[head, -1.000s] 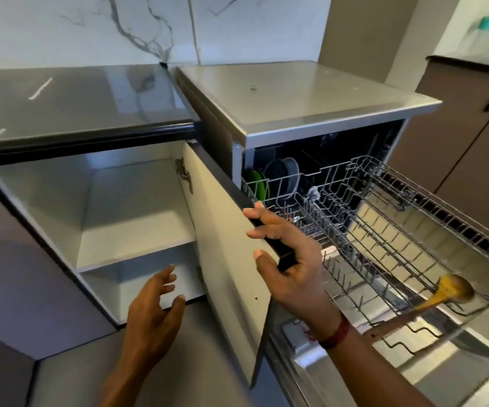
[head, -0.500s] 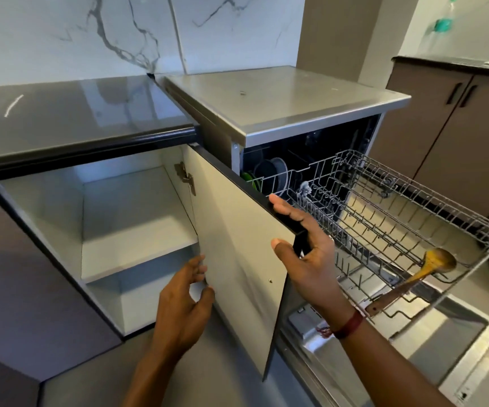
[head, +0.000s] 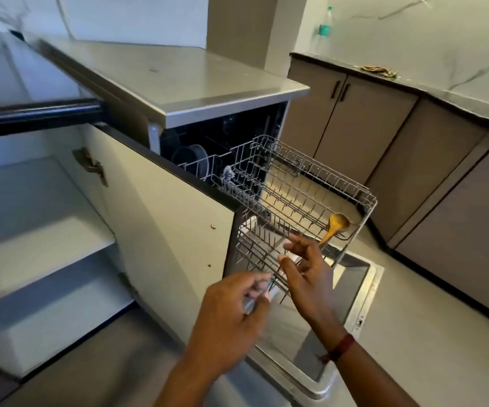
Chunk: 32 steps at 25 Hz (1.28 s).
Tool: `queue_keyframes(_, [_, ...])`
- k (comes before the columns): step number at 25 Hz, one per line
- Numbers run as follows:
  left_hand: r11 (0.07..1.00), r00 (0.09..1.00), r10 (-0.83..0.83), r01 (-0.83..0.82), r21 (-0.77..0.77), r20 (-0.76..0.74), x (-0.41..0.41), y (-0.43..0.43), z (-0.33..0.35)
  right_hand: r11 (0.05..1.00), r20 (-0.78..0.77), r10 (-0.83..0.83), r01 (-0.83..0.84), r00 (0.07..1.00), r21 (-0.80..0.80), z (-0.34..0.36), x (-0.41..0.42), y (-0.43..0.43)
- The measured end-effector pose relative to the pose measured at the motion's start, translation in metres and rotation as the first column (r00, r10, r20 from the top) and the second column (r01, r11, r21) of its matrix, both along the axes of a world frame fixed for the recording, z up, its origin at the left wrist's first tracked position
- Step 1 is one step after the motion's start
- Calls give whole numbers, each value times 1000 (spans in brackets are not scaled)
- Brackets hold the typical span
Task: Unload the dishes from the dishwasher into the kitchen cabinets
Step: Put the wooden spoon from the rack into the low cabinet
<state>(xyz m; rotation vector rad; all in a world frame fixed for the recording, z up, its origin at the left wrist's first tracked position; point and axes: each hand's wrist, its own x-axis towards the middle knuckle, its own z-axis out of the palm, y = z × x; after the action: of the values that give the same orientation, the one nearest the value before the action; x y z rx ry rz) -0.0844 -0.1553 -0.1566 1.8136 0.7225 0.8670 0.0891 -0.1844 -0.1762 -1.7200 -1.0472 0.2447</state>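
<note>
- Dishwasher (head: 196, 83), frame centre, its rack (head: 296, 201) pulled out.
- Cabinet (head: 32, 230), left, door open.
- Left hand (head: 231, 312), lower centre, blurred; cannot tell its grip.
- Right hand (head: 307, 274), fingers spread, empty, near the rack front.
- Dishes (head: 191, 157), dark, at the rack's back.
- Wooden spoon (head: 335, 226) in the rack's front corner.

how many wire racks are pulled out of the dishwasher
2: the upper rack, holding a wooden spoon, and the lower rack beneath it. Another deeper inside could be hidden.
</note>
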Motion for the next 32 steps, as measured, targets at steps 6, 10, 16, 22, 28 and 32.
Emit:
queue_keyframes(6, [998, 986, -42, 49, 39, -159, 96, 12, 4, 942, 62, -86, 102, 994, -320, -16, 85, 13])
queue_keyframes(10, [986, 884, 118, -51, 157, -453, 147, 30, 2, 903, 247, -4, 110, 969, -416, -19, 137, 33])
queue_keyframes(16, [950, 321, -97, 312, 9, -942, 188, 64, 30, 823, 494, 182, 143, 851, -549, -22, 218, 62])
queue_keyframes(22, [929, 452, -154, 368, 27, -878, 247, 71, 28, 768, 581, 233, 218, 780, -602, -25, 237, 74])
queue_keyframes(28, [957, 539, -24, 256, 136, -842, 275, 84, -20, 686, 531, 207, 265, 822, -677, -31, 230, 87])
queue_keyframes(32, [978, 457, -71, 207, 29, -887, 280, 87, -50, 678, 507, 135, 294, 852, -674, -44, 221, 90])
